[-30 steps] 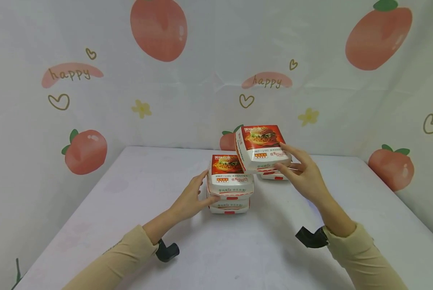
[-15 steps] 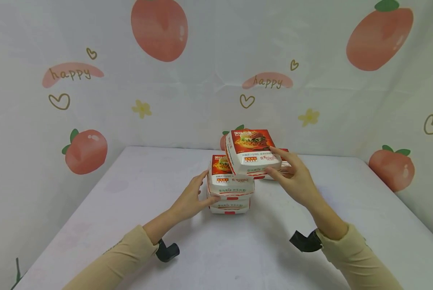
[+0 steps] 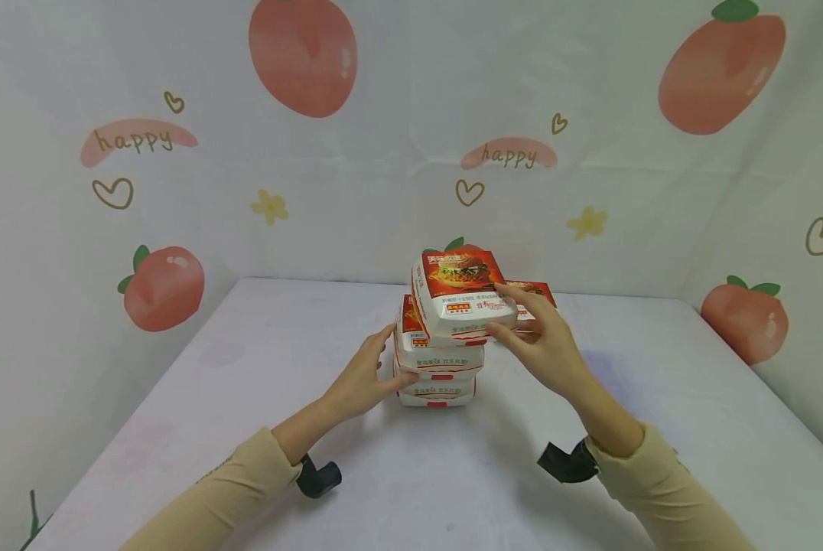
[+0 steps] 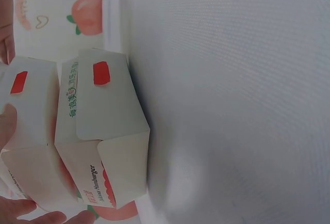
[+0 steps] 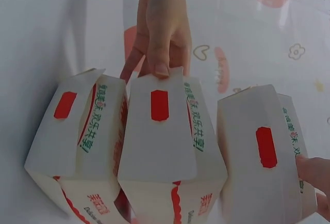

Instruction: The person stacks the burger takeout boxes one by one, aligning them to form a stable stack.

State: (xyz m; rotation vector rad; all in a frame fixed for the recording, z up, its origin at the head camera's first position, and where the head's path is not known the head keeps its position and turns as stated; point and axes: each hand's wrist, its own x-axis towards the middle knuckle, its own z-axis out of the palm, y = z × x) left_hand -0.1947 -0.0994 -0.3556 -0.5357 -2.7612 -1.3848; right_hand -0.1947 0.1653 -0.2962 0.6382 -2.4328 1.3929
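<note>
In the head view two white-and-red burger boxes stand stacked on the table, the lower box [image 3: 436, 392] under the upper box [image 3: 446, 361]. My left hand [image 3: 365, 376] holds the upper box by its left side, thumb at the front. A third burger box [image 3: 461, 287] is pinched at its right front by my right hand [image 3: 545, 337], slightly tilted above the stack and overlapping its top. The right wrist view shows a narrow gap between the third box [image 5: 258, 152] and the middle box [image 5: 165, 126]. The left wrist view shows the lower box [image 4: 108, 110] on the table.
Another burger box [image 3: 534, 291] sits behind and to the right of the stack, partly hidden by the raised box and right hand. A white cloth covers the table [image 3: 246, 329]. Behind it hangs a fruit-printed backdrop [image 3: 384, 191]. Black straps [image 3: 318, 476] hang from the wrists.
My right hand has carried the third box left and slightly down, over the stack. More of the box behind now shows. The left hand and the stack have stayed put.
</note>
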